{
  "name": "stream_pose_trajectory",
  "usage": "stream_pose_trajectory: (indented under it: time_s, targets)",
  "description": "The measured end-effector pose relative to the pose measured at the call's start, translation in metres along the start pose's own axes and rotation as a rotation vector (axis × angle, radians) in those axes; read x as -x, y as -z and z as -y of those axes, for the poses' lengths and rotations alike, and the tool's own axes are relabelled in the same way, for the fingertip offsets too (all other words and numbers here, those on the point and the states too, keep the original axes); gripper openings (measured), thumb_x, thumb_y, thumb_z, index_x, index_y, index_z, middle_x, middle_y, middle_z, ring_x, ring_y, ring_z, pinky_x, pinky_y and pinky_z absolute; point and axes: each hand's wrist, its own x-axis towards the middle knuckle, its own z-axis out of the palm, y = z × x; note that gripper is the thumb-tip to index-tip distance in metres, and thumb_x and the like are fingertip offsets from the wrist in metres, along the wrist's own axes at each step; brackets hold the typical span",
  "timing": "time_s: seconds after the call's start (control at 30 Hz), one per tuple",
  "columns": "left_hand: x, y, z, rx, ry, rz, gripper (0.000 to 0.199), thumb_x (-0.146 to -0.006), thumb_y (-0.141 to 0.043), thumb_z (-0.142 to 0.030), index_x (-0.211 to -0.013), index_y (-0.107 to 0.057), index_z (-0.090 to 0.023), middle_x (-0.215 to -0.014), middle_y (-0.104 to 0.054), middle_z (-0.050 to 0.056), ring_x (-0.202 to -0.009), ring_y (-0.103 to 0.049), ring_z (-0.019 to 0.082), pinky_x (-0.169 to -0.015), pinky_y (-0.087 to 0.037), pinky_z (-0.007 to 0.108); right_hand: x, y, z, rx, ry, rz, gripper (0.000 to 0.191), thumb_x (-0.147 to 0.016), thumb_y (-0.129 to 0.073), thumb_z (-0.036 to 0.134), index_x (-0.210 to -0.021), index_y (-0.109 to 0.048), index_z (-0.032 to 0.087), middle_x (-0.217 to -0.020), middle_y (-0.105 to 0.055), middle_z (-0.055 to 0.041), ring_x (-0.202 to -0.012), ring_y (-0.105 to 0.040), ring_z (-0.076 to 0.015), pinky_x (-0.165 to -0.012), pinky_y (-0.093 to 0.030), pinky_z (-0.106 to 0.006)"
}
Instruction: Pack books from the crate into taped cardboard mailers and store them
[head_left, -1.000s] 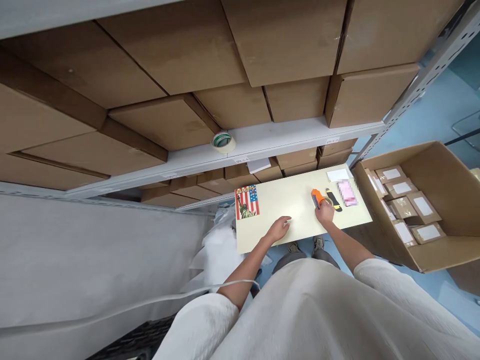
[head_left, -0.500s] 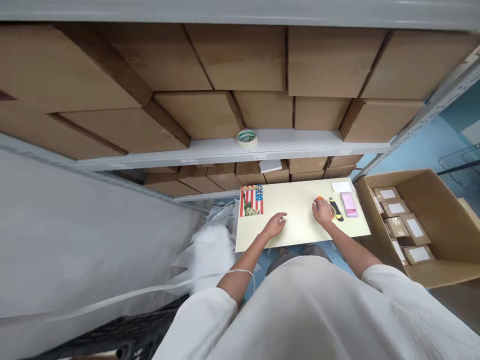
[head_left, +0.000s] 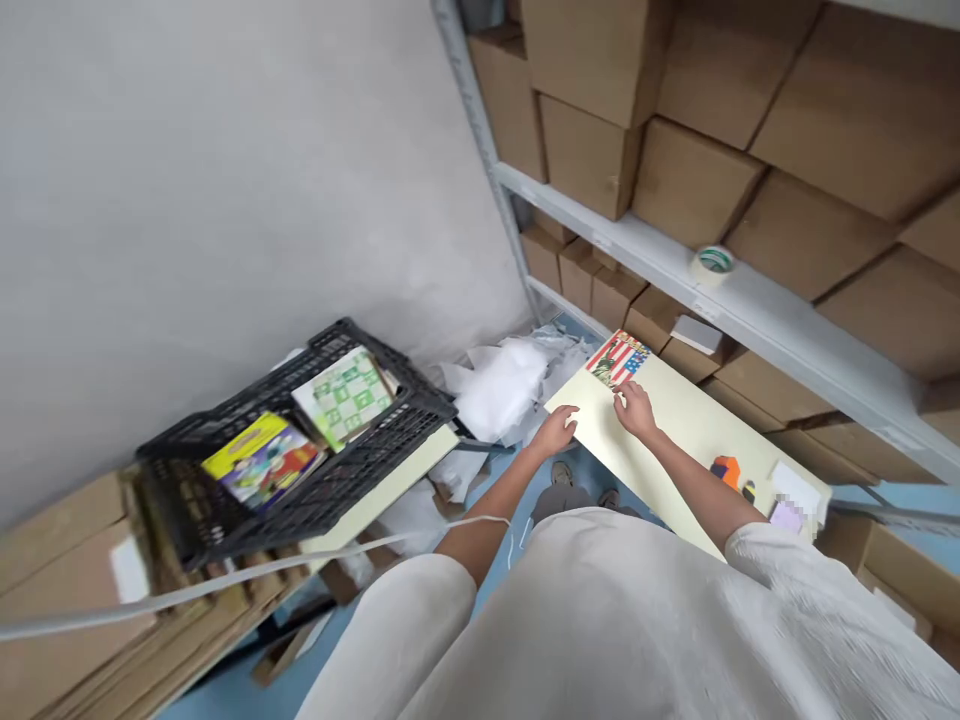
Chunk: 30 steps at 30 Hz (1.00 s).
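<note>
A book with a flag and statue cover point(head_left: 618, 358) lies at the far left end of the cream table point(head_left: 667, 440). My right hand point(head_left: 636, 410) hovers at the book's near edge, fingers apart and holding nothing; whether it touches the book is unclear. Over the table's left edge is my left hand point(head_left: 556, 430), its fingers spread and nothing in them. Farther right on the table are an orange object point(head_left: 726, 471), a dark and yellow object point(head_left: 748, 491), a white sheet point(head_left: 796, 490) and a blurred-out purple item point(head_left: 786, 514).
On the left, a black crate point(head_left: 390, 440) holds books point(head_left: 266, 460). White wrapping point(head_left: 502, 390) lies on the floor beyond my left hand. A shelf point(head_left: 787, 310) with cartons and a tape roll point(head_left: 712, 264) overhangs the table's far side. Flattened cardboard point(head_left: 67, 590) is at lower left.
The view has turned left, bringing the black crate into sight. My right hand has left the orange object and moved across the table to the book. My left hand stays open.
</note>
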Motion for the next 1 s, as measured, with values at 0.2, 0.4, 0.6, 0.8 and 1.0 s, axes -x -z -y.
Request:
stream_pose_trajectory:
  time_s: [0.2,0.4,0.6,0.8,1.0]
  targets:
    - [0.036,0.033,0.047,0.048,0.076,-0.152,0.044,-0.095,-0.059,-0.020,-0.138,-0.067,-0.022,-0.145,-0.068,0.011,-0.138,-0.062,0.029,-0.124,-0.048,0.050,-0.041,-0.054,0.050,-0.055,0.213,0.136,0.031,-0.100,-0.047,0.021,-0.119,-0.072,0.020,-0.122,-0.069,-0.0129,-0.119,-0.061,-0.0297,-0.108,-0.046,-0.042]
    - [0.029,0.064,0.098,0.091,0.138,-0.186,0.044,-0.094,-0.062,-0.020,-0.138,-0.069,-0.020,-0.147,-0.068,0.013,-0.143,-0.060,0.031,-0.127,-0.045,0.050,-0.090,-0.110,0.086,-0.087,0.242,0.192,0.027,-0.098,-0.052,0.021,-0.115,-0.074,0.020,-0.119,-0.070,-0.0120,-0.107,-0.065,-0.0275,-0.104,-0.049,-0.041]
    - [0.007,0.090,0.137,0.140,0.210,-0.155,0.046,-0.094,-0.065,-0.019,-0.139,-0.070,-0.020,-0.147,-0.068,0.014,-0.143,-0.061,0.033,-0.128,-0.045,0.052,-0.143,-0.164,0.108,-0.168,0.149,0.302,0.028,-0.095,-0.055,0.019,-0.115,-0.075,0.020,-0.118,-0.072,-0.0097,-0.097,-0.067,-0.0226,-0.105,-0.052,-0.039]
    - [-0.031,0.094,0.175,0.163,0.357,-0.173,0.048,-0.089,-0.069,-0.011,-0.137,-0.070,-0.020,-0.145,-0.069,0.013,-0.142,-0.062,0.030,-0.128,-0.045,0.046,-0.207,-0.221,0.112,-0.183,0.021,0.454,0.028,-0.091,-0.059,0.014,-0.112,-0.077,0.017,-0.120,-0.075,-0.0103,-0.094,-0.071,-0.0189,-0.102,-0.055,-0.034]
    - [-0.080,0.076,0.246,0.201,0.520,-0.276,0.053,-0.088,-0.068,-0.012,-0.139,-0.069,-0.023,-0.145,-0.070,0.011,-0.142,-0.062,0.030,-0.127,-0.046,0.049,-0.277,-0.314,0.090,-0.051,-0.032,0.644,0.023,-0.089,-0.064,0.013,-0.105,-0.079,0.019,-0.113,-0.079,-0.0083,-0.102,-0.074,-0.0213,-0.100,-0.056,-0.031]
